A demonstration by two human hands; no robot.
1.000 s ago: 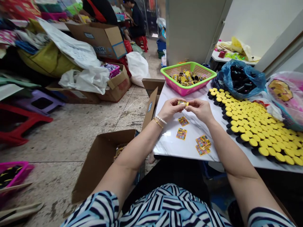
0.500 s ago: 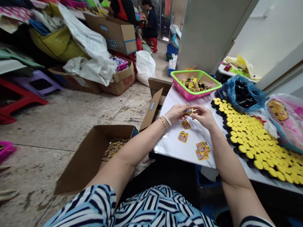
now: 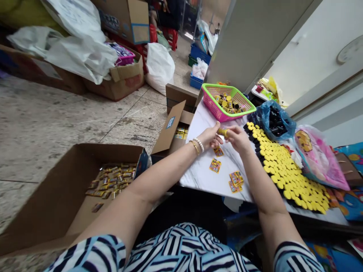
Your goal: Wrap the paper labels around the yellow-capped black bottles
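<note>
Both my hands meet above a white marble-patterned table [image 3: 198, 177]. My left hand [image 3: 208, 136] and my right hand [image 3: 238, 138] pinch a small yellow cylinder [image 3: 222, 132] between their fingers. Just below them lies a printed yellow label [image 3: 218, 151], with a second label [image 3: 215, 165] nearer me. A small stack of labels [image 3: 236, 181] sits by my right forearm. To the right stand rows of yellow-capped black cylinders [image 3: 283, 162].
A pink basket with a green rim [image 3: 224, 96] holds small yellow items at the table's far end. A cardboard box of yellow packets [image 3: 65, 189] sits on the floor at my left, beside a smaller box [image 3: 172, 132]. Plastic bags crowd the table's right side.
The whole view has swung and tilted, bringing more of the floor box and right-hand table into sight. The small yellow item now points more along my fingers, and my hands remain together.
</note>
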